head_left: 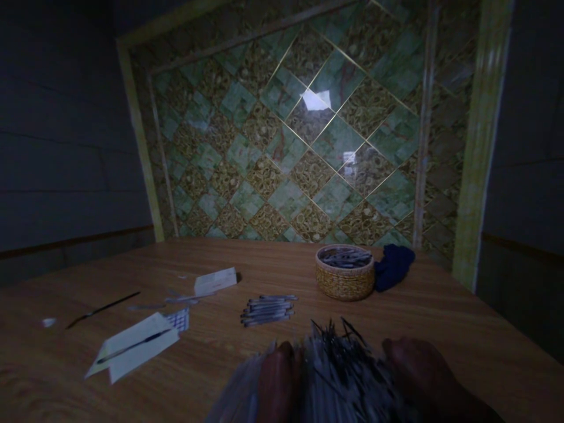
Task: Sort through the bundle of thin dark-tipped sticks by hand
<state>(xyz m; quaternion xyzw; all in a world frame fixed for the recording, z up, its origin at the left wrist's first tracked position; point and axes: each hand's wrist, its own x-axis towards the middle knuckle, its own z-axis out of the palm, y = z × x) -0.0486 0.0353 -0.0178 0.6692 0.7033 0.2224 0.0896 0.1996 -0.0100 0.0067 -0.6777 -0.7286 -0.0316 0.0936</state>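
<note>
At the bottom edge both my hands close around a thick bundle of thin dark sticks [337, 364] with pale shafts, blurred by the dim light. My left hand [275, 382] grips the bundle's left side, and my right hand [423, 379] grips its right side. The stick tips fan upward over the wooden table [440, 317]. Beyond the bundle lies a small pile of similar sticks [267, 309]. A round woven basket [344, 279] holding more sticks stands further back.
A dark blue cloth [393, 265] lies against the basket's right side. White folded paper [134, 346] with a pen on it lies at left, near a small white box [215, 281] and a long dark stick [102, 309]. A green patterned tile wall rises behind.
</note>
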